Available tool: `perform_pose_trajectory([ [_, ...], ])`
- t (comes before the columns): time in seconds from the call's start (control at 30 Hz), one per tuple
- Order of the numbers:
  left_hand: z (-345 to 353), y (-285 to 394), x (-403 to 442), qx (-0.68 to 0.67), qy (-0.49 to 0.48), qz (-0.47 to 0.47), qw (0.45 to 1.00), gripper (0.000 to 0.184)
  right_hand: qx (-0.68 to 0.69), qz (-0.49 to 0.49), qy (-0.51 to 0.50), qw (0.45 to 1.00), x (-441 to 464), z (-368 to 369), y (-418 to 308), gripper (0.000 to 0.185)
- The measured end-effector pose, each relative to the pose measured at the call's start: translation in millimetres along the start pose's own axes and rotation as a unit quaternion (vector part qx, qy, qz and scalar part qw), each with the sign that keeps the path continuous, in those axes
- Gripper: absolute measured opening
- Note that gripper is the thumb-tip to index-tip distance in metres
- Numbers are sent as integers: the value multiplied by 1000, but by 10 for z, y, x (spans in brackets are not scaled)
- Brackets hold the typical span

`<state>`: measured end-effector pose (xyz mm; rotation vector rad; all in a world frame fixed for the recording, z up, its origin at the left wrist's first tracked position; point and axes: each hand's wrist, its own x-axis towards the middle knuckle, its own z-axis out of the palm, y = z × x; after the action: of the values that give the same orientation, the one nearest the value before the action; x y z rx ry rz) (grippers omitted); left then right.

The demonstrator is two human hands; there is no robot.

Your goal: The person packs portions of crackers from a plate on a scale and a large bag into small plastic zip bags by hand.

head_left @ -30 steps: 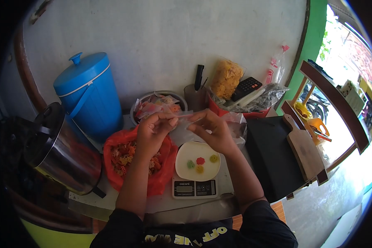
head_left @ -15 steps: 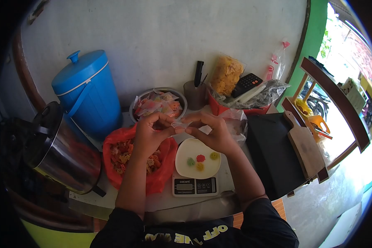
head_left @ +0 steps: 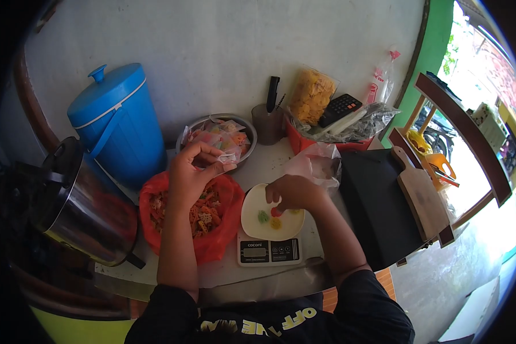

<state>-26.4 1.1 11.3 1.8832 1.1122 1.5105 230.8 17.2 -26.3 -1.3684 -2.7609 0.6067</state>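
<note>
My left hand (head_left: 196, 169) is raised between the steel bowl and the red bag, its thumb and fingers pinching a small clear plastic bag (head_left: 228, 157). Over the cream plate (head_left: 252, 198) hangs my right hand (head_left: 294, 192), fingers bent downward with a gap between them. Its fingertips are right by a red flower-shaped cracker (head_left: 276, 211). A green cracker (head_left: 263, 217) and a yellow cracker (head_left: 276, 223) lie close by; another yellow one is partly hidden under the hand. The plate rests on a white kitchen scale (head_left: 269, 252).
A red plastic bag (head_left: 230, 215) of loose crackers stands at left, with a steel bowl (head_left: 251, 129) of filled packets behind. A blue drink cooler (head_left: 123, 126) and steel pot (head_left: 97, 218) border the left; a black box (head_left: 364, 200) and wooden board (head_left: 421, 198) the right.
Both hands were together above the plate on the plastic bag. My right hand has let go and dropped to the plate; my left has moved left with the bag.
</note>
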Motion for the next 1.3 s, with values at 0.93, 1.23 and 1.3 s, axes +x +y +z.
perform_pose_trajectory([
  [0.93, 267, 14, -74, 25, -95, 15, 995, 24, 139, -208, 445, 860, -150, -276, -243, 21],
  [1.23, 297, -73, -63, -30, -114, 6, 993, 23, 75, -205, 405, 888, -202, -285, -279, 19],
  [1.3, 296, -108, -60, -34, -114, 4, 993, 22, 148, -224, 374, 888, -194, -242, -279, 21],
])
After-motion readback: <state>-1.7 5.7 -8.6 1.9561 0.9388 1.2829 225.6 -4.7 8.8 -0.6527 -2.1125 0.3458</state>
